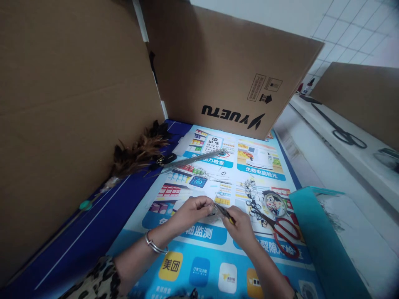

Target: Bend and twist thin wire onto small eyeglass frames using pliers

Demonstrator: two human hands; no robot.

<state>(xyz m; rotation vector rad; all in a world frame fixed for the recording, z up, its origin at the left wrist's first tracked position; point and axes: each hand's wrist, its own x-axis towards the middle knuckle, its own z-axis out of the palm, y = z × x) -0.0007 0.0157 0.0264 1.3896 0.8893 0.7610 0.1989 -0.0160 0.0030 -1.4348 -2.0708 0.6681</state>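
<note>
- Left hand [193, 209] pinches a small wire piece [213, 206] between thumb and fingertips; right hand [240, 227] is closed round small pliers [225, 212], whose tip meets the wire.
- Both hands hover low over the middle of a printed poster [199, 236], which is blue with shop pictures and app logos and lies on a dark blue tabletop [93, 232].
- Cardboard walls stand at left [62, 108] and behind [218, 62], the back one printed YUETU upside down; tiled wall and a white ledge [330, 137] at right.
- Feather duster [137, 154] lies along the left wall, with a bundle of straight wires [195, 160] just beside it.
- Heap of small wire rings [253, 198] sits right of the hands, and red-handled scissors [284, 233] lie near the right hand.
- Teal box [314, 236] at the poster's right edge; black scissors [346, 135] on the ledge.
- Metal bangle [155, 245] on the left wrist.
- Wire piece is thin, pale and tiny; shape cannot be told. Pliers have a dark nose and a yellow handle.
</note>
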